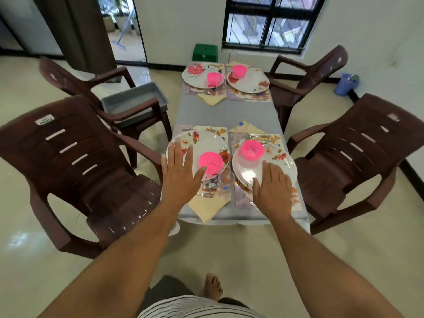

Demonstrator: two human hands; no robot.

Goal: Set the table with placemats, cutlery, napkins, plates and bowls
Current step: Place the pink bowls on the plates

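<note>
1. Head view showed a narrow table point(226, 115) with four places laid, two near and two far, each with a placemat, a flowered plate and a pink bowl.
2. The left hand point(181, 173) was stretched out flat over the near left plate point(206, 141), its fingers straight and spread and holding nothing; I could not tell if it touched the plate or only hovered.
3. The right hand point(271, 187) lay over the near edge of the near right plate point(282, 164), its fingers straight and close together, also holding nothing.
4. The near left bowl point(211, 162) stood on its plate, just beside the left thumb; the near right bowl point(252, 149) stood toward the far side of its plate.
5. A clear glass point(226, 180) stood between the two near plates, close to both hands. I judged this the main risk: a careless sideways move of either hand could knock it over.
6. The near plates also reached close to the table edge, so a push toward the person could slide one off.
7. The fork point(206, 194) and a spoon point(209, 186) lay on a yellow napkin point(206, 207) below the left plate, their long axis across the table.
8. The napkin was folded to a point, and this point hung over the near table edge, toward the person.
</note>
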